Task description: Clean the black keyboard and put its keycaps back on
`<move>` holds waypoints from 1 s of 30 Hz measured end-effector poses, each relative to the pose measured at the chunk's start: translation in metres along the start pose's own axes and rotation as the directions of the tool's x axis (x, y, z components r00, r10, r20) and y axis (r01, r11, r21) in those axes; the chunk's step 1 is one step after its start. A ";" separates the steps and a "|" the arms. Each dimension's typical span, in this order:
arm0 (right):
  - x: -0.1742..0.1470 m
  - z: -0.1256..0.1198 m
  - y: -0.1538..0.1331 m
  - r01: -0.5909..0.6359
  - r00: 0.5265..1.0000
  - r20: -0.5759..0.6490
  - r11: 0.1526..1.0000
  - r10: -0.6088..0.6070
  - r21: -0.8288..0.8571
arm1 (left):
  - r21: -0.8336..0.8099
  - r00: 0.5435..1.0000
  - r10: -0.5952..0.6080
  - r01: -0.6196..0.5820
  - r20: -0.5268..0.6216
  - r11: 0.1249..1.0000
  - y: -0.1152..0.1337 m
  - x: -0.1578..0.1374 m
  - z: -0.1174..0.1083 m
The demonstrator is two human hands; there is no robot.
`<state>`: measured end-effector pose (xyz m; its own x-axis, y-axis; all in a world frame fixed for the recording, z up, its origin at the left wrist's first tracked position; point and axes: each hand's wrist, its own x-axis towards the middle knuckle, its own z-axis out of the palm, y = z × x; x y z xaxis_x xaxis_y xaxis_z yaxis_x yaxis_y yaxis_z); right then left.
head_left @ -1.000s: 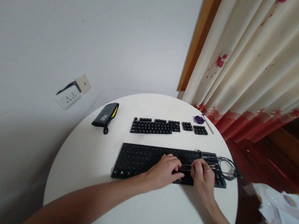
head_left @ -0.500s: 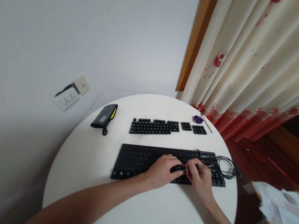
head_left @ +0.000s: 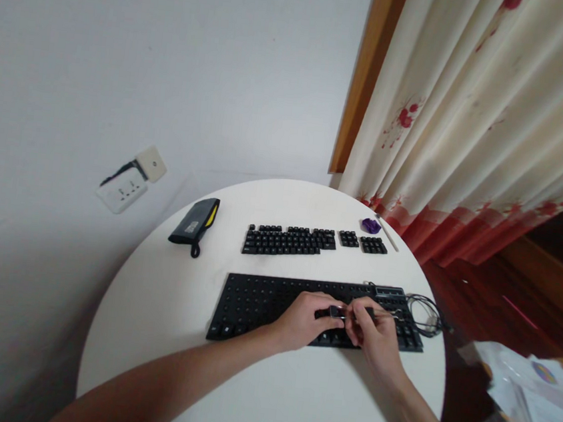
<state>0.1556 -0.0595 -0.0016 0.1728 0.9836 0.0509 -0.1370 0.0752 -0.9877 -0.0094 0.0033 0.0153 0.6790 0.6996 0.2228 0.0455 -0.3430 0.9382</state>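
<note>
A black keyboard lies along the front of the white round table, most of its keys off and a row of keycaps still along its near edge. Over its right half, my left hand pinches a small black keycap between thumb and fingers. Close against it, my right hand is closed round a wire keycap puller with a black handle. One end of its thin wires points at the keycap, the other sticks out to the right. Fingers partly hide the contact between wire and keycap.
Loose black keycaps lie in rows behind the keyboard, with smaller groups to their right. Beyond are a purple lump and a pale brush. A grey pouch lies at left, a coiled cable at right.
My hands have shifted slightly, and the keycap at my left fingertips now shows more plainly, tilted up between the hands. The keyboard and loose keycaps stay in place.
</note>
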 end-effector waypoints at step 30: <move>0.000 -0.001 -0.008 0.080 0.989 -0.138 0.984 -0.058 0.160 | 0.106 0.980 -0.031 0.052 -0.195 0.993 -0.005 0.002 0.002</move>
<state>0.1580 -0.0601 0.0065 0.3139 0.9454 0.0876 -0.2767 0.1793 -0.9441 -0.0070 0.0049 0.0100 0.5216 0.8184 0.2411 0.1582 -0.3705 0.9153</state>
